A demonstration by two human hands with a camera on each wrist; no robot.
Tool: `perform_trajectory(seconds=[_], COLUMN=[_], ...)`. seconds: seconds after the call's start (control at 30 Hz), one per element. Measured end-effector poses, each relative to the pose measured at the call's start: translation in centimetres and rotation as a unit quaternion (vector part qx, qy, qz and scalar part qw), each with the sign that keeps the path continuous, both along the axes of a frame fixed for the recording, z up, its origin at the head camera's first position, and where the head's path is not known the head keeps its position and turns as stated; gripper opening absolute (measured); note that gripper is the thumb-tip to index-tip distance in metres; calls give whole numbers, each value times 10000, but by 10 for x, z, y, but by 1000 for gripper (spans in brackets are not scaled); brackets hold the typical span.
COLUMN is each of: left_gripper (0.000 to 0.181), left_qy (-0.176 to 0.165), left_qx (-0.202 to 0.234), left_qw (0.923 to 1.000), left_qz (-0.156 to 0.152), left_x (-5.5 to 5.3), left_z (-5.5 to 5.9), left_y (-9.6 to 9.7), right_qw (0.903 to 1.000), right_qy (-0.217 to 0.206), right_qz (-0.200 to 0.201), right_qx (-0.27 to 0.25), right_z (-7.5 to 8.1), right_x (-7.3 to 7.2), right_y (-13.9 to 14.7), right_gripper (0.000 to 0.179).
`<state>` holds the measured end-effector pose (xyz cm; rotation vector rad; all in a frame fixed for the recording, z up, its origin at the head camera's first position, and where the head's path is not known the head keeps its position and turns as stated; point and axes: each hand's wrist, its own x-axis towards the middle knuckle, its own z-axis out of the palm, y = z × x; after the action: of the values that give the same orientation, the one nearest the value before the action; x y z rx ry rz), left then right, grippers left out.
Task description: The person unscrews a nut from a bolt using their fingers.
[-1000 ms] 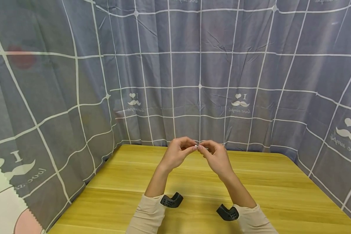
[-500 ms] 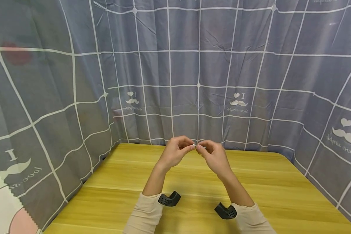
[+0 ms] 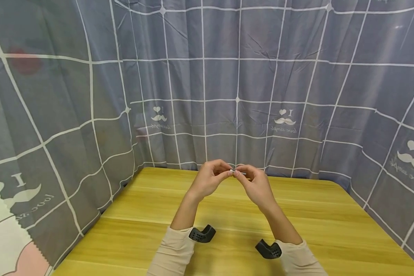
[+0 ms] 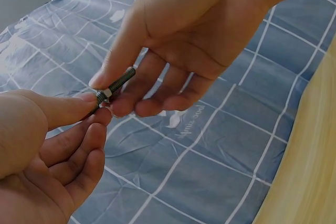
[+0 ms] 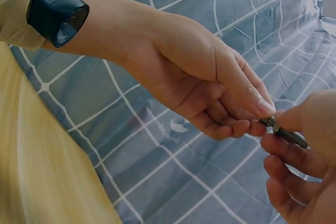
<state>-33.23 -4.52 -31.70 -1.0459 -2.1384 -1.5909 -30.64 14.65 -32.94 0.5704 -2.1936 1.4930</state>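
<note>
A dark metal bolt (image 4: 122,82) with a threaded shank is held between both hands, above the far part of the table. My left hand (image 3: 205,181) pinches one end between thumb and index finger, hiding that end. A hex nut (image 4: 107,93) sits on the threads by the left fingertips. My right hand (image 3: 257,187) pinches at the nut with thumb and index finger. Past the nut, the shank runs inside the right hand, seen also as the bolt (image 5: 292,138) in the right wrist view. The other fingers of both hands are loosely curled.
Below the hands is a yellow wood-grain table (image 3: 151,207). Grey curtains (image 3: 220,84) with white grid lines stand around its back and sides. Black wrist mounts (image 3: 202,234) sit at both beige sleeves. A pale pink-and-white cloth (image 3: 10,237) hangs at the lower left.
Both hands stay together at the bolt, with only slight fingertip movement. The head view shifts a little.
</note>
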Motion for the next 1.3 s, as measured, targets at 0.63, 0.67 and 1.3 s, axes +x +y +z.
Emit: perform_trajectory(seconds=[0.63,0.67,1.3], left_gripper=[10,10,11], left_qy=[44,34,-31], left_qx=[81,92,61], left_qw=[9999,9999,9999], left_qz=[60,62,117], left_x=[0,0,3], left_z=[1,1,2], left_y=[4,3,2], right_qw=[10000,10000,9999], right_qy=[3,23,119], right_qz=[-44,-28,48], right_qx=[56,80,28], right_z=[3,3,3], right_x=[2,2,2], right_y=[6,5,2], right_gripper=[26,24,21])
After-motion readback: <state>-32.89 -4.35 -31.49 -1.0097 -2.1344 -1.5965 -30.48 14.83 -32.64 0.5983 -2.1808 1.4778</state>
